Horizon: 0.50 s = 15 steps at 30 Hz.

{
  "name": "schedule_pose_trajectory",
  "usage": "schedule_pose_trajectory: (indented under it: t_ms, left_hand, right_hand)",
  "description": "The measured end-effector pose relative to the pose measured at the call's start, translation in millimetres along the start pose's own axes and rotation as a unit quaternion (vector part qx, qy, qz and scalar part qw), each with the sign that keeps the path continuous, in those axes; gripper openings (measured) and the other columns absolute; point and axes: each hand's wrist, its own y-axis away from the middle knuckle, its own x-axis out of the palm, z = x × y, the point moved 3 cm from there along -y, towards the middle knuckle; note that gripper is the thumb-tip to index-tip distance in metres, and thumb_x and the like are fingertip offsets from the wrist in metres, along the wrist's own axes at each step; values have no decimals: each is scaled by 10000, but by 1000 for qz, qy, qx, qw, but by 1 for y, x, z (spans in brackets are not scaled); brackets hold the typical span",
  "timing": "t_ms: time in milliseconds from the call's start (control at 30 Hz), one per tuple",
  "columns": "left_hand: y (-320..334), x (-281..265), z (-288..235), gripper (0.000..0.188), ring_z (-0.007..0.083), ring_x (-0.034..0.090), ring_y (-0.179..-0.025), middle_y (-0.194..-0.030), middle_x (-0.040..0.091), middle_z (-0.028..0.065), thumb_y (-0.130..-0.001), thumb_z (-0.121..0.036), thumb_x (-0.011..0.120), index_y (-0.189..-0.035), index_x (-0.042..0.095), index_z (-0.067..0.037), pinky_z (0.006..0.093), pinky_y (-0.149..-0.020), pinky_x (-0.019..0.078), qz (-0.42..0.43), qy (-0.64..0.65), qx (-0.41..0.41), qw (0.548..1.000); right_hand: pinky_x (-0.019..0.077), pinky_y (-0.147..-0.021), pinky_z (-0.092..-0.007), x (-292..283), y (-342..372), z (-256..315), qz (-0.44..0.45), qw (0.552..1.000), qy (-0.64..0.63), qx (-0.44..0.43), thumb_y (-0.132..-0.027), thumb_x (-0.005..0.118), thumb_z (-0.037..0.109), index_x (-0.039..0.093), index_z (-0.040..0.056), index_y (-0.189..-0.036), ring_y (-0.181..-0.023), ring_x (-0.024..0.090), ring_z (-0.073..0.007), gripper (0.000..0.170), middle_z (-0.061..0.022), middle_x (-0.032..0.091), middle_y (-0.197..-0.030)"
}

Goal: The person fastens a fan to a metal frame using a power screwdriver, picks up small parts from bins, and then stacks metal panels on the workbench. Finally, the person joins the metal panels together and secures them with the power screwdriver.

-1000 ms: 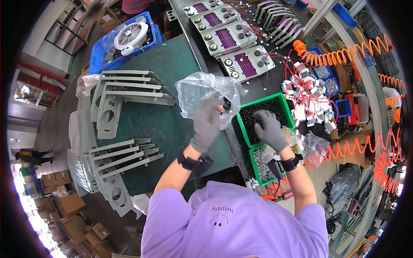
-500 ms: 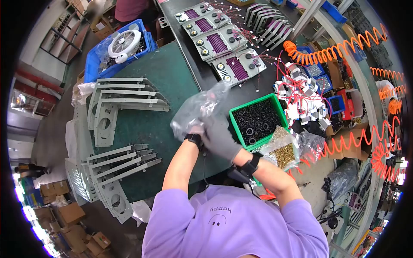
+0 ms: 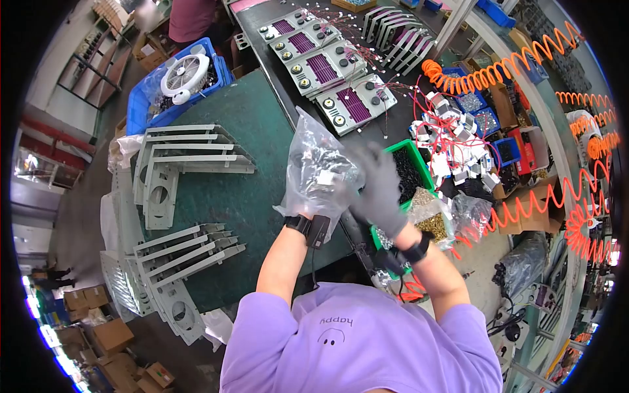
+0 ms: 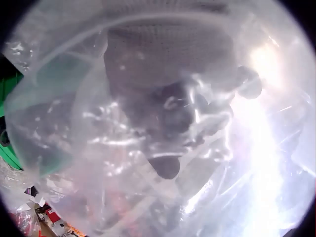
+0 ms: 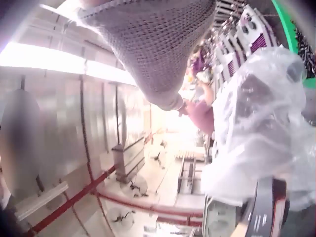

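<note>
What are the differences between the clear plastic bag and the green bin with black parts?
The bag is see-through and crumpled; the bin is opaque green with straight sides. The bag covers the left hand; the bin holds many black parts. Both are close to the right hand in the head view.

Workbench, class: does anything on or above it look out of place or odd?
The heap of red wires and white parts looks tangled beside the lined-up panels. Also, a clear bag oddly covers the left hand.
</note>
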Motion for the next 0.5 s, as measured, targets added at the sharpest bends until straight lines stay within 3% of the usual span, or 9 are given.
schedule_pose_trajectory:
  t_ms: [33,67,133,167,233,333,400,500]
  left_hand:
    - [4,14,2,509,256,479,-1091,-1201,497,90,-895,-430,443,-1299,401,-123,425,-935,409,-35,-69,19,997]
    - [5,24,3,509,254,467,-1110,-1169,520,98,-901,-454,405,-1279,426,-113,436,-967,386,-67,-139,37,987]
    - [3,33,9,502,252,473,-1103,-1170,519,100,-903,-441,407,-1279,425,-108,432,-962,392,-57,-140,22,988]
    - [3,37,12,495,251,479,-1097,-1171,518,102,-905,-428,408,-1279,425,-104,427,-956,399,-51,-139,9,989]
    - [4,42,16,480,248,491,-1083,-1173,516,107,-910,-401,410,-1279,424,-95,418,-945,411,-40,-137,-15,990]
    - [10,45,18,459,244,508,-1064,-1176,514,114,-916,-361,414,-1280,422,-81,404,-929,430,-32,-134,-46,989]
    - [14,46,18,445,242,520,-1051,-1178,512,118,-921,-335,416,-1280,421,-72,395,-919,443,-26,-132,-71,988]
    - [15,44,19,433,238,532,-1035,-1166,519,124,-912,-293,444,-1273,423,-55,382,-907,455,-43,-135,-59,988]
  right_hand:
    - [389,-871,-425,9,-10,-27,-30,999,-1,23,-678,692,333,470,114,-1192,-1062,453,-331,601,-152,473,-1153]
    - [397,-887,-411,15,-19,-49,-19,998,-34,39,-725,664,356,441,75,-1223,-1033,482,-345,614,-183,490,-1148]
    - [422,-850,-360,51,-23,-105,64,959,-189,200,-781,621,371,436,21,-1230,-959,539,-272,598,-161,547,-1097]
    - [422,-850,-360,55,-25,-111,62,959,-190,200,-781,621,371,436,21,-1230,-959,539,-272,598,-161,547,-1097]
    - [437,-796,-294,76,-19,-122,186,818,-446,314,-821,596,345,500,-14,-1172,-860,564,-172,511,-107,603,-991]
    - [436,-736,-245,81,-14,-122,172,845,-417,286,-835,585,283,582,-5,-1070,-814,545,-105,372,-48,616,-907]
    - [441,-701,-240,75,-9,-125,148,850,-397,312,-839,575,235,610,8,-1025,-778,550,-104,295,-42,621,-852]
    - [429,-689,-241,63,-2,-131,34,869,-376,320,-845,562,183,608,41,-984,-762,519,-85,203,-18,602,-824]
